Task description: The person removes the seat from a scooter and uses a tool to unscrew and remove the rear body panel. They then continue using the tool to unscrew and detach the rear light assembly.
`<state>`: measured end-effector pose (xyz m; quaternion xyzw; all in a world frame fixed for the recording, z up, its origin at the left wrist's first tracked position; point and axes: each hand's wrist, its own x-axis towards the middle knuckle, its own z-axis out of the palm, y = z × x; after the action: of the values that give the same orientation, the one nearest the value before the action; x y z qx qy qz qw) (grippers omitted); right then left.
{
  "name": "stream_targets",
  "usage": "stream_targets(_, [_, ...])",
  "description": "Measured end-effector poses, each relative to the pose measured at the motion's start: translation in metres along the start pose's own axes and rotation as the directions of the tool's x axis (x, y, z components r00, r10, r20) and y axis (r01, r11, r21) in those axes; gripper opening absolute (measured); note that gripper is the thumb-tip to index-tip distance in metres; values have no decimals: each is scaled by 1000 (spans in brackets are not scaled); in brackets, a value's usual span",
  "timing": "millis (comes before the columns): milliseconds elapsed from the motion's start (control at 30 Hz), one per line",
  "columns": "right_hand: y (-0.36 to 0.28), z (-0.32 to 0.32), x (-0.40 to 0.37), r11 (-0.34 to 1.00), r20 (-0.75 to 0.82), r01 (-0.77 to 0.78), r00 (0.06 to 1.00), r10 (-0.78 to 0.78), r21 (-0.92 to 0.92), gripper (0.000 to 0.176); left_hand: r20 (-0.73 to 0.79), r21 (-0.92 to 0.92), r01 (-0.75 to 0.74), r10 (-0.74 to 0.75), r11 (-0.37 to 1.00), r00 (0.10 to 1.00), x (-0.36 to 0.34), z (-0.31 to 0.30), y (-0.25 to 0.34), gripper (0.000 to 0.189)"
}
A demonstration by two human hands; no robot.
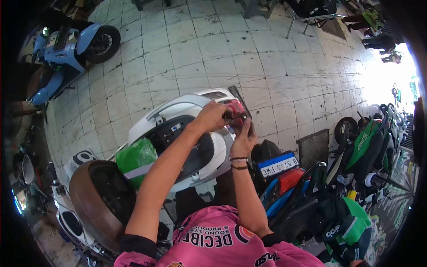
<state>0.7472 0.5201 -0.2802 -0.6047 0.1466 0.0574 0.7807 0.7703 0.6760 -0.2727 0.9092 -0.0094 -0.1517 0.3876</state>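
Observation:
A white scooter (143,122) stands in front of me with its brown seat (82,202) tipped up. At its tail is a red tail light (236,107), with both my hands closed around it. My left hand (212,116) grips its near side, fingers curled at a dark part along its edge. My right hand (244,139) holds it from below, thumb pointing up against it. Whether it is still joined to the body is hidden by my fingers. A green bag in clear plastic (137,156) lies by the open storage compartment (195,153).
A blue scooter (66,60) is parked at the far left. On the right stand a motorbike with a number plate (280,164) and several others, with a person in a green and black jacket (351,220) close by. A chair (313,13) stands far off.

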Motion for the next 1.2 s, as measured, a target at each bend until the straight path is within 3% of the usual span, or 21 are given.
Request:
stream_targets(100, [2, -8, 4, 997, -23, -20, 999, 22, 81, 39, 4, -39, 5, -5, 999, 1000, -1, -3, 3, 31])
stream_targets(167, [-4, -17, 17, 923, 125, -238, 970, 209, 301, 39, 88, -82, 32, -25, 996, 996, -1, -10, 7, 34])
stream_targets(233, [-7, -17, 34, 885, 107, -301, 954, 281, 356, 36, 101, -48, 20, -15, 999, 995, 2, -9, 7, 33])
stream_targets(267, [-5, -20, 44, 860, 223, -374, 924, 311, 347, 34, 113, -44, 15, -10, 999, 994, 2, -8, 7, 33])
stream_targets(300, [-2, -21, 51, 833, 335, -445, 880, 338, 329, 33, 93, -70, 1, 5, 998, 996, 2, -8, 7, 32])
stream_targets(367, [-10, -10, 59, 859, 245, -441, 891, 383, 259, 31, 84, -91, -16, 23, 996, 996, 0, -7, 8, 30])
stream_targets(433, [-13, -8, 63, 908, 348, -417, 857, 380, 38, 29, 74, -176, -34, 48, 984, 996, 0, -9, 8, 26])
stream_targets(467, [-10, -15, 65, 920, 324, -389, 866, 380, -38, 29, 28, -196, -73, 80, 978, 996, -1, -6, 9, 22])
stream_targets(500, [-13, -14, 62, 926, 317, -377, 875, 366, -27, 29, 33, -189, -89, 97, 978, 995, 0, -3, 7, 22])
stream_targets(567, [-19, -13, 49, 882, 269, -428, 889, 372, 195, 34, -57, -184, -134, 126, 974, 990, 0, 3, 3, 23])
stream_targets(633, [-7, -27, 56, 894, 302, -420, 882, 362, 154, 39, -50, -243, -152, 144, 958, 988, 0, 9, -1, 26])
stream_targets(700, [-5, -33, 68, 915, 366, -385, 840, 400, -116, 41, -147, -134, -243, 223, 961, 964, 0, 10, 0, 17])
stream_targets(733, [-32, -23, 71, 856, 298, -353, 829, 474, -379, 40, -129, -117, -211, 196, 970, 972, 1, 14, -2, 16])
stream_targets(767, [-40, -19, 70, 855, 290, -359, 831, 475, -373, 40, -118, -117, -213, 199, 970, 973, 1, 17, -5, 16])
stream_targets(833, [-47, -13, 68, 914, 417, -160, 851, 319, -374, 39, -33, -320, 40, -53, 946, 998, 2, 12, 4, 18])
stream_targets(867, [-55, -17, 63, 940, 447, -88, 863, 237, -328, 36, -80, -186, -12, -3, 982, 997, 1, 10, 8, 20])
stream_targets(900, [-51, -21, 57, 939, 448, -91, 861, 241, -331, 36, -80, -189, -9, -6, 982, 997, 1, 10, 8, 20])
stream_targets(967, [-40, -30, 43, 940, 280, 6, 955, 95, -340, 34, -92, -105, -63, 53, 992, 994, 2, 12, 8, 23])
stream_targets(1033, [-42, -21, 27, 947, 236, -16, 967, 96, -321, 37, -85, -121, -51, 40, 991, 996, 4, 17, 2, 24])
stream_targets(1100, [-39, -9, 9, 954, 166, 108, 984, -63, -278, 39, -87, -127, -41, 30, 991, 996, 4, 15, -1, 24])
stream_targets(1200, [-21, -6, 4, 931, 106, 168, 984, -141, -323, 35, -69, -95, -26, 20, 995, 997, 2, 12, 5, 23])
